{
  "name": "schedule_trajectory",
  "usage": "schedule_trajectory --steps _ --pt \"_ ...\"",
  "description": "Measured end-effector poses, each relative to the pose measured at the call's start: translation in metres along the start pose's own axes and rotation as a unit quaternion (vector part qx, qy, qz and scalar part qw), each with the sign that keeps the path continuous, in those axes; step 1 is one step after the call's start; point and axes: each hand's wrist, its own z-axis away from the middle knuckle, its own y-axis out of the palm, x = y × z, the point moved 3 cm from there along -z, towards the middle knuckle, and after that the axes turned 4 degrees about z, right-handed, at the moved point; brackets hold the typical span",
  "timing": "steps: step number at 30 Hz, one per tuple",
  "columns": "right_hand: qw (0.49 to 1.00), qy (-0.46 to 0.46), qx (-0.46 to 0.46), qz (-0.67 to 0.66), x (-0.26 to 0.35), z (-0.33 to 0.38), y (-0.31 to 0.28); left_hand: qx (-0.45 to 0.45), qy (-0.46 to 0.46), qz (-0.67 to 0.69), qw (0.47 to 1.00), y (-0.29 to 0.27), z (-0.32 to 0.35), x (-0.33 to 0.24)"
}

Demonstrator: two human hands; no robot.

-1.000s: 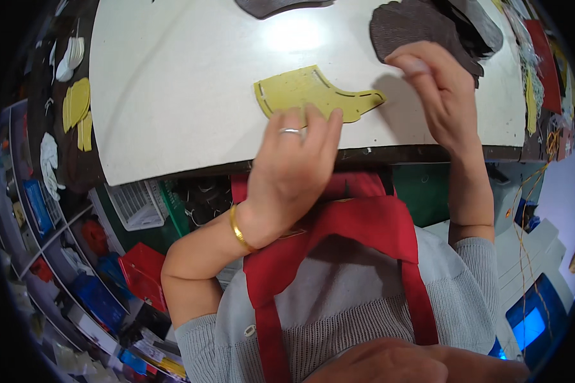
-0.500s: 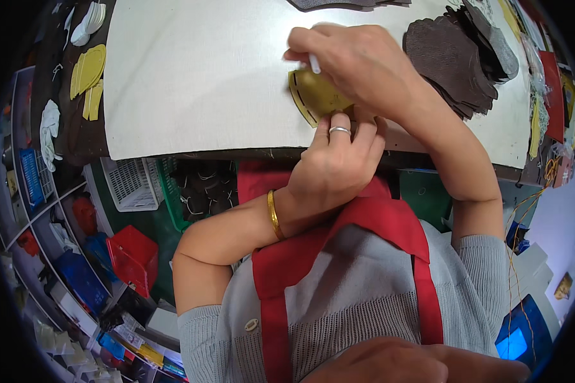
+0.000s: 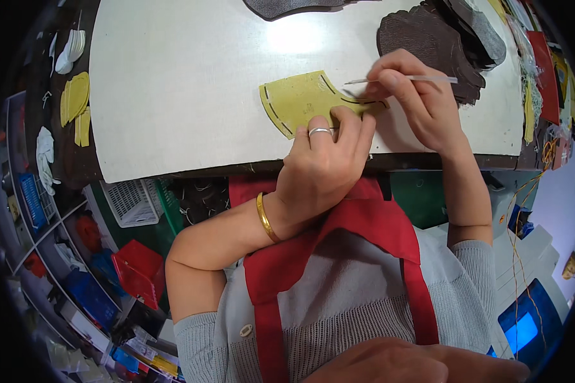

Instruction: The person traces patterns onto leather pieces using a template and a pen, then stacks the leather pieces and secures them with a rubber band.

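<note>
A yellow template with dark slots along its curved edges lies flat near the table's front edge. My left hand, with a ring on one finger, presses its spread fingertips on the template's near side. To the right, my right hand is closed around a slim pale pen. The pen is held nearly level, its tip pointing left, just over the template's upper right curve; whether it touches, I cannot tell. What lies beneath the template is mostly hidden.
A stack of dark brown leather pieces lies at the right of the white table, and another dark piece at the far edge. More yellow templates and a white glove are at the left. Beneath stands a white basket.
My right hand has moved right and down, off the template's left part, with the pen now lying across it. More of the template shows. The whole view has shifted slightly.
</note>
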Motion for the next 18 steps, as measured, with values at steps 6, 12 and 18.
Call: schedule_trajectory --steps 6,12,18 --pt "0.961 -0.113 0.013 0.254 0.011 -0.026 0.023 0.023 -0.002 0.015 1.0 0.005 0.002 -0.003" --pt "0.93 -0.164 -0.016 0.329 0.007 0.009 -0.009 0.062 -0.012 -0.007 0.998 -0.001 -0.004 -0.004" --pt "0.927 -0.125 -0.062 0.348 0.011 0.029 -0.019 0.064 -0.008 -0.026 0.998 -0.004 -0.005 -0.003"
